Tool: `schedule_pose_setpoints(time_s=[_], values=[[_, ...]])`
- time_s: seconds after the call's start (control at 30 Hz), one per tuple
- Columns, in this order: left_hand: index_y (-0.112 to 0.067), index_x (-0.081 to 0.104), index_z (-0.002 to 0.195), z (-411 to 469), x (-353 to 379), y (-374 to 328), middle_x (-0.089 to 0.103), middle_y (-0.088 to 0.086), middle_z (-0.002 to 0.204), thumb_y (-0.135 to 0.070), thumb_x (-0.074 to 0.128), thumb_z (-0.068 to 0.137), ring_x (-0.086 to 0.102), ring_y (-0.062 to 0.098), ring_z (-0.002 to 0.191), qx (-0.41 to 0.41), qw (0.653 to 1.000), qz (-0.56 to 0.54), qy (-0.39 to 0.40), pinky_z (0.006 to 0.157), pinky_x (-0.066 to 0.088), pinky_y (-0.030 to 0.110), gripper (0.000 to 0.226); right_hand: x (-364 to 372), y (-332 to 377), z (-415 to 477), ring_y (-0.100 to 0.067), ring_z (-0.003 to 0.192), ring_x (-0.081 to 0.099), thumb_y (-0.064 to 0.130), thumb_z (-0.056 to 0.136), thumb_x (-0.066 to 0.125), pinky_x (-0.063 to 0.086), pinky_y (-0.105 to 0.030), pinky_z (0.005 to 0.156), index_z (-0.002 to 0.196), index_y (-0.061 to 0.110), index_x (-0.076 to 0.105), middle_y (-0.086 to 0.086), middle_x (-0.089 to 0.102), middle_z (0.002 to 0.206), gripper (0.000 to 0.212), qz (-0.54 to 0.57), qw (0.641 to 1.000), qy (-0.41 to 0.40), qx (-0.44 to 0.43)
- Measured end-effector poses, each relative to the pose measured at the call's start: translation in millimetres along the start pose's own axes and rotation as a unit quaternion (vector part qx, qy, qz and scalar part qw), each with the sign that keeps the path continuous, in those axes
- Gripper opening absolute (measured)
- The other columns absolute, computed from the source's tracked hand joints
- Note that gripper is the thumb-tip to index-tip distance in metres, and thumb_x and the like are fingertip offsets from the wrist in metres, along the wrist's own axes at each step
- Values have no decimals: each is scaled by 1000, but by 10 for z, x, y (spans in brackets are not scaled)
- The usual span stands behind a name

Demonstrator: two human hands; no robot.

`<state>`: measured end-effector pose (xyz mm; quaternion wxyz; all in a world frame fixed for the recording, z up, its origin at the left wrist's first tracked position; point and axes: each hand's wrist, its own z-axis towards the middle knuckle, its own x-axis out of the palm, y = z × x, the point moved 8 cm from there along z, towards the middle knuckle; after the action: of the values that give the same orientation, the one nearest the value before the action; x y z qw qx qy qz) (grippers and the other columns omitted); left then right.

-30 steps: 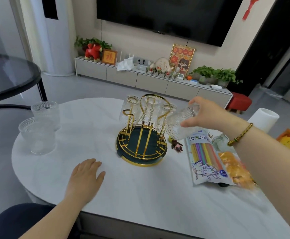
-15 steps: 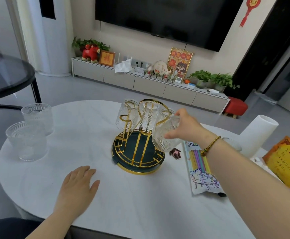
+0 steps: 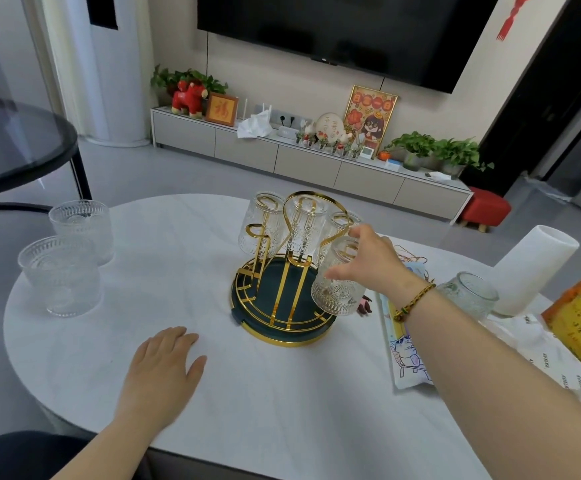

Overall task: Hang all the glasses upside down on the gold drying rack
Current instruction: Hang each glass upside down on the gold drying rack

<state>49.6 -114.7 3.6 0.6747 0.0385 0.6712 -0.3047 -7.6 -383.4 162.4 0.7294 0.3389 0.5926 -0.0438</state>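
The gold drying rack [image 3: 282, 306] with a dark green base stands mid-table. Three clear patterned glasses hang upside down on its far prongs, such as the left hung glass [image 3: 259, 225]. A fourth glass [image 3: 337, 289] is upside down over the rack's right front prong, and my right hand [image 3: 368, 265] still grips its side. My left hand [image 3: 164, 365] lies flat on the table, fingers apart, holding nothing. Two upright glasses [image 3: 62, 275] [image 3: 83, 225] stand at the table's left edge. Another glass [image 3: 469, 294] stands upright to the right of my right forearm.
The white round table [image 3: 282, 410] carries a snack packet [image 3: 403, 344], an orange bag [image 3: 580, 323], a white cylinder [image 3: 531, 268] and a small dark figure [image 3: 365, 304] on the right. A black glass table [image 3: 12, 147] stands at the far left.
My right hand has brought the glass from the right of the rack, turned it upside down and lowered it over the right front prong. My left hand stayed flat on the table.
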Motion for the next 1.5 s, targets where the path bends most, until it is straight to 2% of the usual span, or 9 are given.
schedule_pose_setpoints(time_s=[0.23, 0.6, 0.73, 0.8, 0.87, 0.97, 1.1, 1.27, 1.5], values=[[-21, 35, 133, 0, -3, 3, 34, -1, 145, -40, 37, 92, 25, 17, 136, 4, 1000, -6, -12, 114, 17, 32, 45, 11, -38, -10, -28, 125, 29, 35, 63, 76, 35, -43, 98, 131, 17, 29, -11, 41, 134, 84, 9, 1000, 9, 3], [-22, 33, 134, 0, -25, -12, 32, -2, 147, -40, 35, 92, 23, 16, 137, 4, 1000, -13, -11, 115, 15, 31, 45, -112, -5, -176, -27, 124, 30, 39, 66, 72, 32, -42, 99, 129, 21, 33, -7, 40, 136, 76, -1, 999, -50, -17], [-22, 38, 132, -33, -27, 54, 34, -2, 146, -35, 40, 92, 23, 15, 137, 17, 998, -53, 16, 114, 15, 30, 42, -356, 181, -357, -25, 119, 33, 25, 76, 65, 29, -33, 97, 121, 14, 44, -10, 46, 128, 51, 40, 984, -155, -80], [-19, 47, 126, -56, -102, 157, 41, 1, 142, -30, 46, 91, 30, 18, 134, 1, 995, -101, 5, 113, 18, 31, 37, -454, 371, -502, -23, 106, 42, 14, 79, 60, 29, -20, 84, 109, 8, 53, -11, 54, 113, 31, 87, 962, -220, -136], [-15, 55, 119, -67, -268, 304, 49, 5, 135, -23, 51, 89, 38, 22, 129, -35, 989, -139, -42, 110, 24, 34, 32, -405, 618, -627, -20, 90, 46, 6, 80, 57, 32, -17, 73, 98, 4, 57, -12, 57, 96, 19, 120, 946, -238, -186], [-9, 57, 115, -70, -461, 545, 52, 12, 132, -18, 54, 87, 42, 28, 125, -83, 983, -136, -87, 108, 26, 38, 30, -115, 1044, -762, -14, 75, 46, 4, 80, 55, 37, -16, 64, 91, 3, 59, -2, 52, 81, 11, 145, 936, -194, -254], [-4, 43, 127, -122, -514, 957, 42, 17, 140, -23, 53, 87, 33, 32, 131, -152, 979, -96, -100, 112, 21, 42, 46, 500, 1458, -798, -8, 69, 45, 8, 81, 56, 36, -8, 61, 95, 6, 58, 5, 51, 83, 15, 162, 936, -75, -303], [-10, 8, 141, -173, -378, 1342, 6, 8, 155, -49, 34, 89, 0, 21, 142, -194, 979, -37, -52, 116, -2, 37, 70, 1464, 1645, -542, -8, 86, 46, 18, 81, 60, 38, -14, 73, 113, 15, 46, 5, 50, 99, 35, 240, 943, 114, -202], [-12, 6, 141, -166, -325, 1422, 3, 5, 155, -53, 31, 88, -5, 17, 142, -190, 979, -24, -75, 116, -6, 36, 72, 2498, 2103, -314, -12, 113, 39, 26, 74, 68, 33, -19, 85, 131, 20, 26, -3, 38, 132, 70, 321, 904, 255, -119]])
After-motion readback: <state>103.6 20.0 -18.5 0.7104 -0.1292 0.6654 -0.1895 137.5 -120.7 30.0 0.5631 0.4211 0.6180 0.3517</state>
